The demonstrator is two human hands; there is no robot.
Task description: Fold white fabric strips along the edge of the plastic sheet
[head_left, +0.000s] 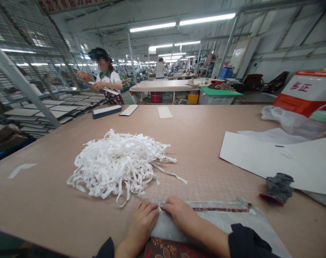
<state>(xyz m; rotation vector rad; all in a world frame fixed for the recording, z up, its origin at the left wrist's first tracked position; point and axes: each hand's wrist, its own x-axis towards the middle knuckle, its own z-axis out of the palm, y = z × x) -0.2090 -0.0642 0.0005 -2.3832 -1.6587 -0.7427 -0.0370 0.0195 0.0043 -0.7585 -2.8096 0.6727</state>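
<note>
At the table's near edge lies a piece of grey fabric (219,224) with a narrow red-brown patterned band (222,210) along its far side. Dark red patterned cloth (163,249) shows below it. My left hand (145,220) is closed at the fabric's far left corner, fingertips pinched together. Close beside it, my right hand (180,213) pinches the same corner, its forearm across the fabric. A small white bit shows between the fingertips; the rest of it is hidden. Just beyond my hands is a tangled heap of white fabric strips (120,163).
A grey glove-like cuff (279,190) with a red rim and a white board (281,157) lie to the right. A red-and-white box (300,89) stands behind. Flat panels (106,111) lie at the far edge. A co-worker (109,80) stands at far left, holding a panel.
</note>
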